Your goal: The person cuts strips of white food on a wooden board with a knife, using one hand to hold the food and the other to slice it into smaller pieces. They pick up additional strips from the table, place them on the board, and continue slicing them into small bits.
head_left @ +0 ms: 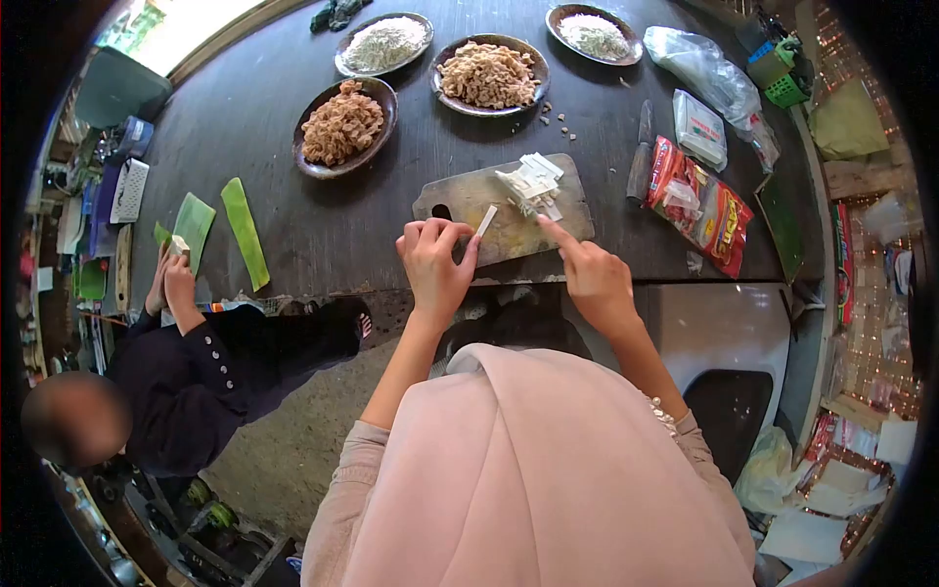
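On the counter (342, 240) lies a cutting board (460, 201), and a pile of white strips (540, 184) rests on its far right part. At the near left edge of the board, the left hand (437, 262) pinches one white strip (487, 219) between thumb and finger. The right hand (595, 279), with curled fingers and the index stretched, is at the board's near right edge, just beside the pile; I cannot tell surely what it grips. Beyond the board stands a plate (497, 111) of light brown pieces (489, 73); to its right lies a red packet (719, 220).
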Action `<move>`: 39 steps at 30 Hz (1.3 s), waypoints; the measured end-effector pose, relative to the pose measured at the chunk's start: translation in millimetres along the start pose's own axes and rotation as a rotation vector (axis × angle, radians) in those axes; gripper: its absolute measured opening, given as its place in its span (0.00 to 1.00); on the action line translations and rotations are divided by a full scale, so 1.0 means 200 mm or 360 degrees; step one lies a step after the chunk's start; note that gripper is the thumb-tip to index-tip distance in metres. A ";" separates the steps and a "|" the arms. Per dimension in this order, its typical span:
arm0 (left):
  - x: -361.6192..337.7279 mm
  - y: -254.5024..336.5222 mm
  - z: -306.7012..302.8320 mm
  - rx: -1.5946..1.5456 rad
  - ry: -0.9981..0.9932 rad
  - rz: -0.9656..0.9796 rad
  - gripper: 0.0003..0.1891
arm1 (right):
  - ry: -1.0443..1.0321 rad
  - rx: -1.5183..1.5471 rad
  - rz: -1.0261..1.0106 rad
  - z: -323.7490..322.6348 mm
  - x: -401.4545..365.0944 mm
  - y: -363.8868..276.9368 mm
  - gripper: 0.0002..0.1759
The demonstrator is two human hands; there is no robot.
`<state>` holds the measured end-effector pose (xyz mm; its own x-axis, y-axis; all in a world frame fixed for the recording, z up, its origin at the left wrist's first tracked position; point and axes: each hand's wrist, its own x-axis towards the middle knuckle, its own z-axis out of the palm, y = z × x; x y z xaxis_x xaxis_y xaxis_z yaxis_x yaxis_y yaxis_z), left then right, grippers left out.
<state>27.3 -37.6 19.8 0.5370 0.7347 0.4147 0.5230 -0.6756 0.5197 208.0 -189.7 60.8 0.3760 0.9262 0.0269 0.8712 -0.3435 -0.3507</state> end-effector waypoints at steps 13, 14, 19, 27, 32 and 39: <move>0.00 0.12 0.09 0.0183 0.0121 -0.0148 0.09 | -0.0133 0.0185 -0.0169 0.00 -0.05 0.10 0.39; 0.01 0.13 0.10 0.0207 0.0136 -0.0153 0.09 | -0.0138 0.0193 -0.0181 0.00 -0.04 0.10 0.39; 0.02 0.16 0.12 0.0271 0.0160 -0.0197 0.09 | -0.0258 0.0239 -0.0199 0.03 -0.05 0.14 0.41; 0.03 0.13 0.13 0.0217 0.0166 -0.0150 0.07 | -0.0164 0.0520 -0.0253 0.00 0.01 0.12 0.37; 0.02 0.12 0.14 0.0154 0.0187 -0.0147 0.10 | -0.0229 0.0456 -0.0209 0.02 0.01 0.10 0.36; -0.03 0.09 0.15 0.0220 0.0190 -0.0010 0.14 | -0.0221 0.0452 -0.0212 0.04 0.01 0.09 0.36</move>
<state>53.1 -55.5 4.0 0.4552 0.7354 0.5020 0.6163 -0.6672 0.4184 222.1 -193.7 47.0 0.2010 0.9791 -0.0310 0.7797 -0.1791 -0.5999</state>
